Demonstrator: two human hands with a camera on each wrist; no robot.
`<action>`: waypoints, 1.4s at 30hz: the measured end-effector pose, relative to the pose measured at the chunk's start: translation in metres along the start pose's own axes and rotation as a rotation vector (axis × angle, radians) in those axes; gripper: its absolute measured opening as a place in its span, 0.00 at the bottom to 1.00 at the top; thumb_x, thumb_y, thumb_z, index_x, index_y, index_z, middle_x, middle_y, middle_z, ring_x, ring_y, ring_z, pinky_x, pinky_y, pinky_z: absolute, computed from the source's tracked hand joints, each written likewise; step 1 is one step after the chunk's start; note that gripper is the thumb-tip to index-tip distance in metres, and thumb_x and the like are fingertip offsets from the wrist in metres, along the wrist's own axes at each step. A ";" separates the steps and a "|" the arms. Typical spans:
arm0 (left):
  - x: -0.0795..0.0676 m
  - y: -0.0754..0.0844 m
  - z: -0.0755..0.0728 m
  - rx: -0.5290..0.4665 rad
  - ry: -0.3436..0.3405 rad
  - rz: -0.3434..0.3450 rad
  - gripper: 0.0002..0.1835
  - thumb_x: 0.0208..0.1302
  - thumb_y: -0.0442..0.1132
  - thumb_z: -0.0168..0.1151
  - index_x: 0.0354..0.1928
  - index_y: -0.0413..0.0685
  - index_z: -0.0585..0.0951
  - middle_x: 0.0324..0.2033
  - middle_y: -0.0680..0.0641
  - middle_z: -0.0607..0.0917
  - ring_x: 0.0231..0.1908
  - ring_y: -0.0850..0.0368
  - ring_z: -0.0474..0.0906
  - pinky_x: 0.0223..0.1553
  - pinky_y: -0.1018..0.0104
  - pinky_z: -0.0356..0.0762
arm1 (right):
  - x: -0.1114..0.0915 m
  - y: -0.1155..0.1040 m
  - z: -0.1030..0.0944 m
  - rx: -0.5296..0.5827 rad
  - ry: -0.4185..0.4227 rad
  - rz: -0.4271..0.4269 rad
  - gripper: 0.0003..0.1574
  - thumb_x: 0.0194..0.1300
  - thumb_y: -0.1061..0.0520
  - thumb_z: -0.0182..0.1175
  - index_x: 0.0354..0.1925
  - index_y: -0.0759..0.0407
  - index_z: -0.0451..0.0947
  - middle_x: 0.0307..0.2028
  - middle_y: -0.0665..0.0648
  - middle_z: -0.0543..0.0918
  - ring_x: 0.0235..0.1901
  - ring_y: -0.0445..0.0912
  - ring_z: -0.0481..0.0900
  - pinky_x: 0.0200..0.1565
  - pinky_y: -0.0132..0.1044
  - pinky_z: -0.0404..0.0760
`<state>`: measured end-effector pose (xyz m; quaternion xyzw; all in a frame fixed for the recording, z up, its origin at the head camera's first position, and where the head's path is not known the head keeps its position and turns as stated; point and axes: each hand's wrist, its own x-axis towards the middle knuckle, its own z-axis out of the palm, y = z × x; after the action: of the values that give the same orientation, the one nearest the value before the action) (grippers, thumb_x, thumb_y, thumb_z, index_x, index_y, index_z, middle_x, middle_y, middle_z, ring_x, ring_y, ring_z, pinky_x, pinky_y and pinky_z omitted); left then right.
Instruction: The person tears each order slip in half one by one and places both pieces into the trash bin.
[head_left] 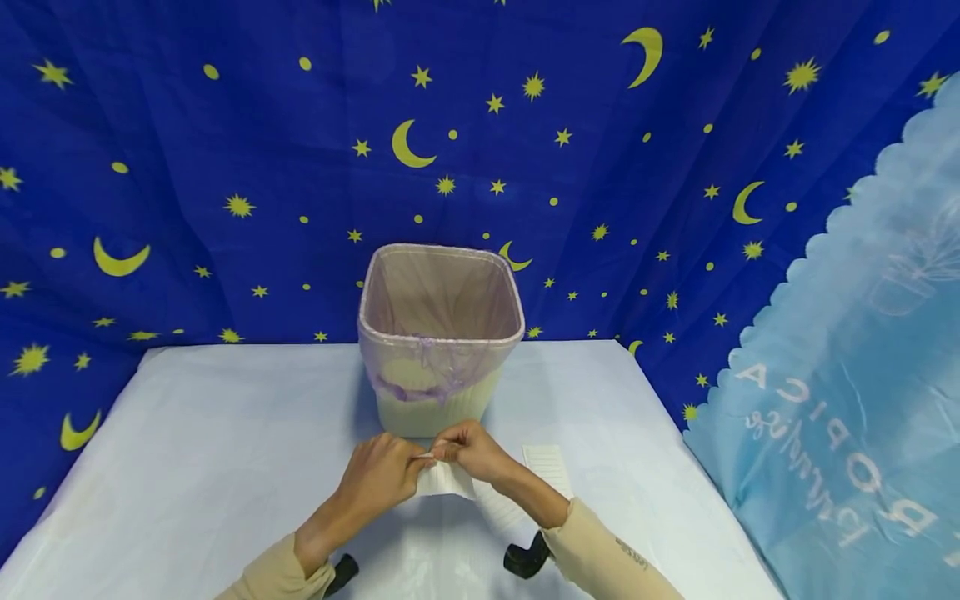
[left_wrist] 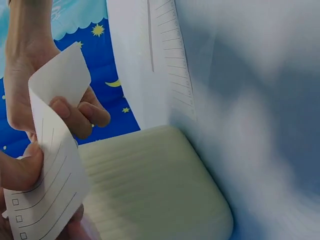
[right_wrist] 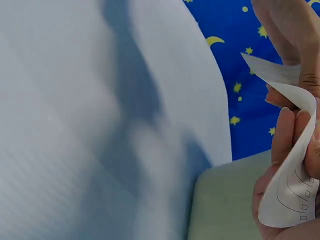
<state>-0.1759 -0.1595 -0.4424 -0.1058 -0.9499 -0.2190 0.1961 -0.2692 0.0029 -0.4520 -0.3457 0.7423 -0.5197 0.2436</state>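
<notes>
Both hands hold a small checklist slip [head_left: 446, 481] with ruled lines and checkboxes, low in front of a bin. My left hand [head_left: 381, 472] pinches one side of its upper edge. Close beside it, my right hand [head_left: 476, 452] pinches the other side, the two sets of fingertips nearly meeting. In the left wrist view the slip [left_wrist: 52, 175] bends in a curve between thumbs and fingers. From the right wrist, the paper [right_wrist: 287, 200] also looks curled, its printed lines bowed.
A pale waste bin [head_left: 442, 417] with a thin purple liner stands on the white-covered table [head_left: 225, 433]. Another lined sheet [head_left: 546, 465] lies to the right, partly behind my right forearm. Starry blue cloth [head_left: 300, 125] hangs behind, and a light-blue printed sheet [head_left: 847, 400] on the right.
</notes>
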 end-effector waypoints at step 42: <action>-0.005 0.003 -0.009 -0.104 -0.145 0.054 0.08 0.54 0.34 0.68 0.32 0.57 0.91 0.19 0.56 0.86 0.13 0.70 0.50 0.13 0.75 0.53 | -0.014 -0.012 0.008 -0.238 0.038 -0.059 0.08 0.49 0.76 0.63 0.22 0.68 0.84 0.23 0.59 0.86 0.22 0.32 0.71 0.28 0.25 0.73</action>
<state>-0.1679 -0.1612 -0.4362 -0.1569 -0.9459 -0.2542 0.1269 -0.2517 0.0060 -0.4435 -0.3838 0.7929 -0.4413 0.1711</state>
